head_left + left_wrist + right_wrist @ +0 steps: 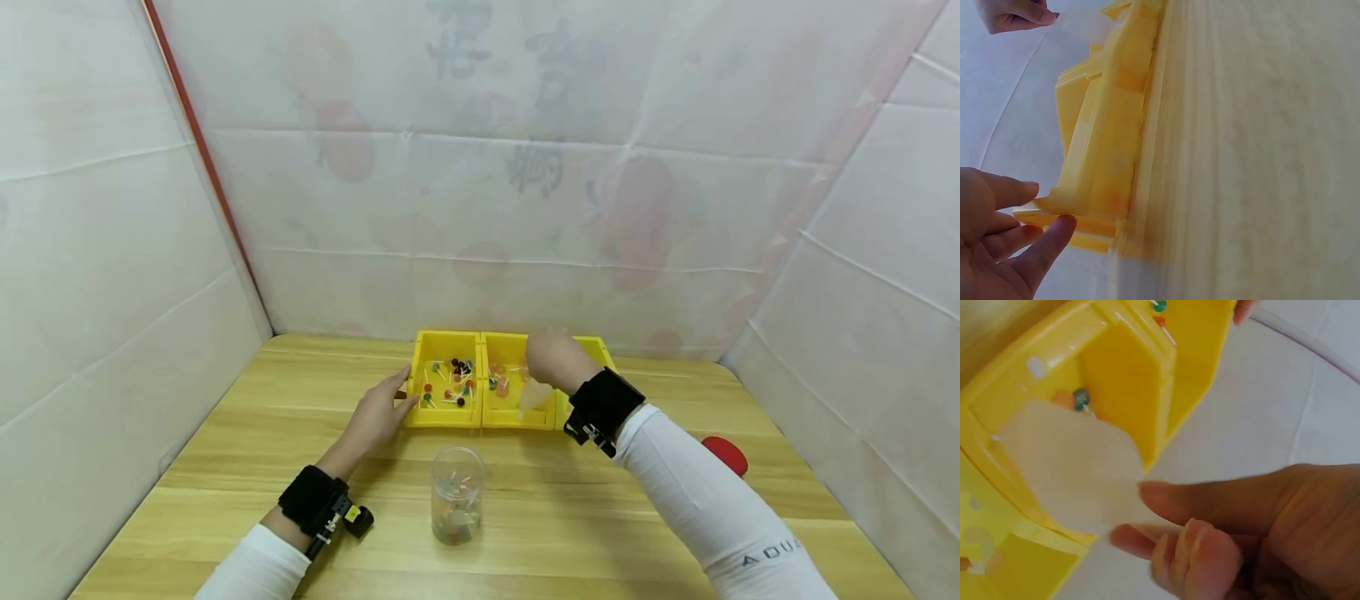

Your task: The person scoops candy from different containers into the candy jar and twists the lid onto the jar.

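Picking step going on. Right hand (551, 357) up over the yellow bins (447, 414), grip pinched on a see-through lid (1072, 465). Left hand (378, 410) flat and loose, touching the left bin's corner. Lollipops (452, 382) in the bins. Next, probably, putting the lid somewhere safe. Open jar (457, 494) close by on the tabletop (225, 467), easy to bump. Red thing (726, 454) by the right sleeve.
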